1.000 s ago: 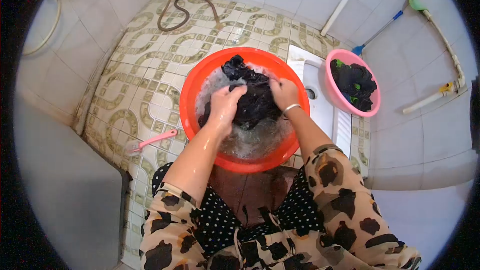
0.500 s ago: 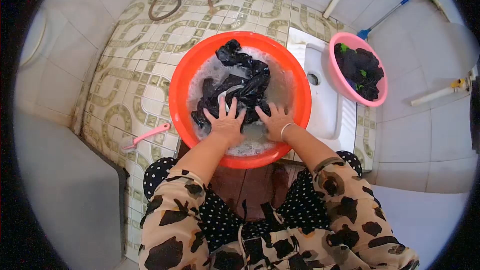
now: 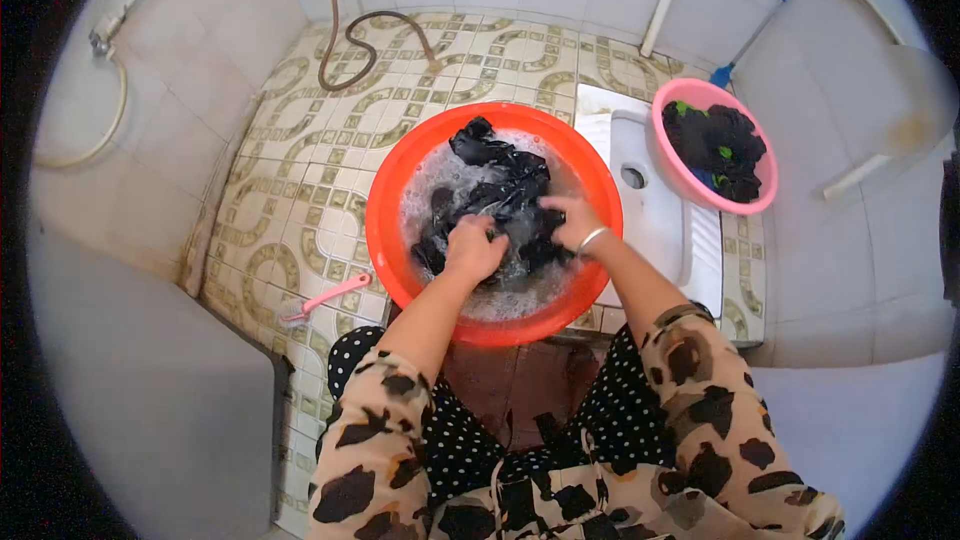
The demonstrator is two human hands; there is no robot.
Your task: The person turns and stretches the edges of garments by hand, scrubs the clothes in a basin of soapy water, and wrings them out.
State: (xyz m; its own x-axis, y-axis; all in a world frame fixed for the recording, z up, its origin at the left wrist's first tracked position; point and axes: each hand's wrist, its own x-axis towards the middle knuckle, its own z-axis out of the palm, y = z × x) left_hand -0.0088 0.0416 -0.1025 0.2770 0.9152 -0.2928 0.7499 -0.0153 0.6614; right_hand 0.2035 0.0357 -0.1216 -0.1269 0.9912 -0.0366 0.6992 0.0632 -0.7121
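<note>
A large orange-red basin (image 3: 388,260) stands in front of me, with sudsy grey water (image 3: 545,292) in it. Wet black clothing (image 3: 500,180) is bunched up in the water, part of it rising above the surface. My left hand (image 3: 477,248) is closed on the clothing near the middle of the basin, its fingertips hidden in the folds. On the right side of the heap, my right hand (image 3: 575,224) has its fingers curled onto the same cloth. A pale bracelet (image 3: 592,238) circles the right wrist.
A pink basin (image 3: 768,180) of dark clothes rests by the squat toilet (image 3: 705,275). A pink-handled brush (image 3: 335,293) lies on the tiled floor at left. Behind are a brown hose (image 3: 352,38) and a blue brush (image 3: 722,75). A grey panel (image 3: 160,380) stands left.
Both hands were spread flat on the clothing; now their fingers are curled into it. The right hand has lifted slightly. The view has tilted up, showing more wall.
</note>
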